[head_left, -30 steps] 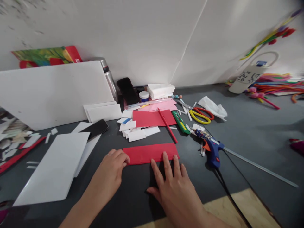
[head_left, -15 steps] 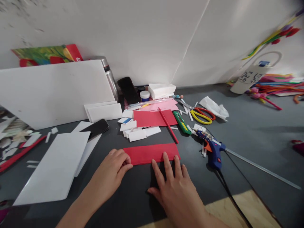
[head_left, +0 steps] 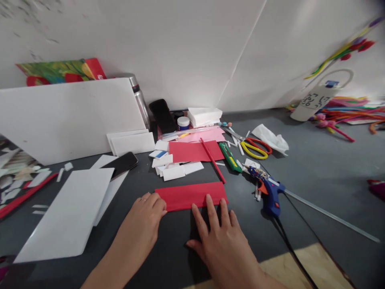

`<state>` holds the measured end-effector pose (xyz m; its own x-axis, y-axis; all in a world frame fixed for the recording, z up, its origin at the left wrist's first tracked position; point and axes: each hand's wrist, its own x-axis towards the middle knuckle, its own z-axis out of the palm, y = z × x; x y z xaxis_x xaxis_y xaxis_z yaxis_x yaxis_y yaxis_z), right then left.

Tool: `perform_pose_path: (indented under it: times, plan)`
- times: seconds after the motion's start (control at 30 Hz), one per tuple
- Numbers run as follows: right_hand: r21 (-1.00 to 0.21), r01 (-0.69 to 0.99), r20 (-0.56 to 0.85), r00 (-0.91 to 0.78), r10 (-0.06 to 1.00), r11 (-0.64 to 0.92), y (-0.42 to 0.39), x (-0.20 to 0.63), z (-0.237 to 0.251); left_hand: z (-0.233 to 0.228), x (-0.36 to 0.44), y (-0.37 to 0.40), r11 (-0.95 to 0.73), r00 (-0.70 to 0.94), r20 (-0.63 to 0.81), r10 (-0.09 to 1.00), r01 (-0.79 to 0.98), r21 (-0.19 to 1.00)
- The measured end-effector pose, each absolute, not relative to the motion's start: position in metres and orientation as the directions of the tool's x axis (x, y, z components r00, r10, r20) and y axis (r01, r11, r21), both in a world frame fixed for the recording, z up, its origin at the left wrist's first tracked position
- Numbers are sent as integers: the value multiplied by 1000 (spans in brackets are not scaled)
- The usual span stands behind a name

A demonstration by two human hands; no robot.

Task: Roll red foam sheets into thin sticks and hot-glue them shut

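A folded strip of red paper [head_left: 186,192] lies flat on the dark table in front of me. My left hand [head_left: 147,214] is closed at its left end, fingers curled over the edge and the thumb mostly hidden. With fingers spread, my right hand [head_left: 221,237] presses its fingertips on the strip's near edge towards the right. Just beyond the strip are another red sheet [head_left: 192,151] with a thin red stick [head_left: 213,160] across it, and small white card pieces [head_left: 173,172].
To the right lie a blue glue gun [head_left: 272,196] with its cord, a green utility knife [head_left: 230,156] and scissors [head_left: 254,148]. White boards [head_left: 66,212] and a phone [head_left: 124,161] are on the left. A steel flask [head_left: 141,104] stands behind a large white board [head_left: 69,120].
My left hand has rolled over slightly at the strip's left end, and its thumb has tucked under the fingers. My right hand stays almost where it was.
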<state>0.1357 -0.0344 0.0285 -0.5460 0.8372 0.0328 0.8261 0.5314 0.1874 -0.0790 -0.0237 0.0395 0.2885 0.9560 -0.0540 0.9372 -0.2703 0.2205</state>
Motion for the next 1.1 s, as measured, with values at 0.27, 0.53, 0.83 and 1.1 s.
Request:
perform_pose_path:
  times: [0.27, 0.53, 0.83, 1.1]
  plan:
    - [180, 824, 34, -551, 834, 537, -34, 136, 29, 35, -83, -22, -262, 284, -20, 959, 908, 328]
    - [175, 833, 47, -540, 840, 525, -35, 137, 24, 40, -90, -10, -138, 203, -100, 974, 883, 449]
    - [171, 833, 38, -540, 841, 527, -34, 138, 27, 40, -95, -9, -116, 183, -101, 978, 875, 470]
    - [154, 835, 21, -537, 843, 528, -34, 136, 27, 37, -100, -11, -18, 77, -109, 991, 888, 459]
